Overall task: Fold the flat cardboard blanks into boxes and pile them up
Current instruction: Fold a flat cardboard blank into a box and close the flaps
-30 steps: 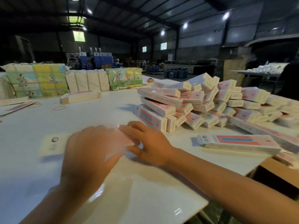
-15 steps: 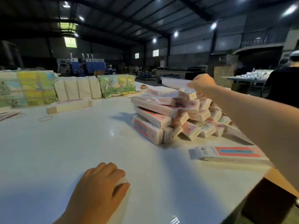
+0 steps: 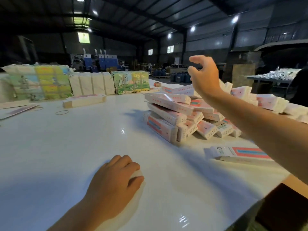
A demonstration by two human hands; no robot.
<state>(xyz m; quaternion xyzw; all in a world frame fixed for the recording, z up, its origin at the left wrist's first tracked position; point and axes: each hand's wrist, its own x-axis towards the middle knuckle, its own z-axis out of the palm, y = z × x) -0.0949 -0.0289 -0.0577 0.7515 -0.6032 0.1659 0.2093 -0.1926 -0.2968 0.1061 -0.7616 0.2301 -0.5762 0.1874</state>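
A heap of folded pink-and-white boxes [image 3: 175, 114] lies on the white table [image 3: 66, 147] at the right. My right hand [image 3: 205, 77] hangs in the air above the heap, fingers loosely curled and holding nothing. One folded box [image 3: 240, 152] lies alone nearer to me, partly behind my right forearm. My left hand [image 3: 115, 177] rests on the table close to me, its bent fingers lying on a pale flat piece [image 3: 139, 175] that is mostly hidden beneath it.
A low stack of flat blanks [image 3: 84, 101] sits at the back, with wrapped bundles [image 3: 38, 82] behind it. Rubber bands [image 3: 62, 112] and loose blanks [image 3: 16, 109] lie at the left. The table's edge [image 3: 250, 205] runs diagonally at the front right.
My right hand left the spot beside my left hand, went to the heap with a box, let it go and has risen empty. My left hand stayed on the table.
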